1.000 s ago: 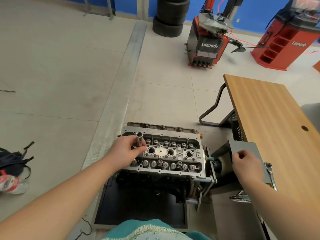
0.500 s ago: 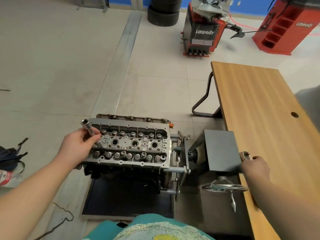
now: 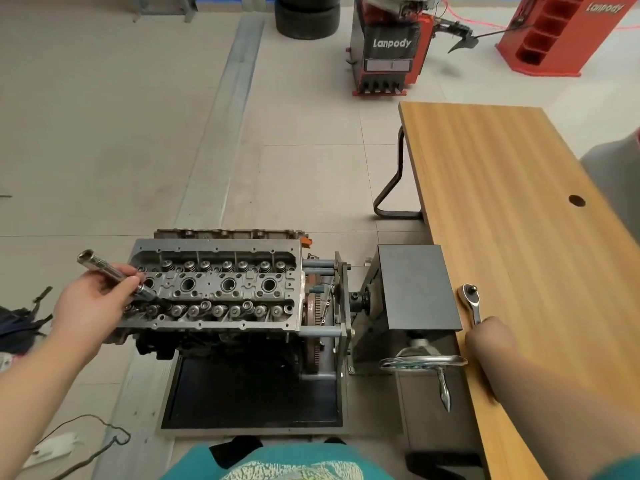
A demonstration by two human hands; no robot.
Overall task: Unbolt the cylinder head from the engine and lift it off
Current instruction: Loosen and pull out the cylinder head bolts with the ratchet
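The grey cylinder head lies face up on the engine, which is clamped in a stand. Valve springs and three round bores show along its top. My left hand grips a long chrome socket extension, tilted, with its lower tip over the head's near left corner. My right hand holds the handle of a chrome ratchet that lies on the wooden table's near left edge.
A grey gearbox with a crank wheel sits between stand and table. A black drip tray lies under the engine. Tyres, a red tyre changer and a red balancer stand at the back. A bag lies at left.
The view shifted, so the engine sits further left in frame. My left hand tilted the extension off upright and drew it leftward. My right hand reached onto the table and took hold of the ratchet.
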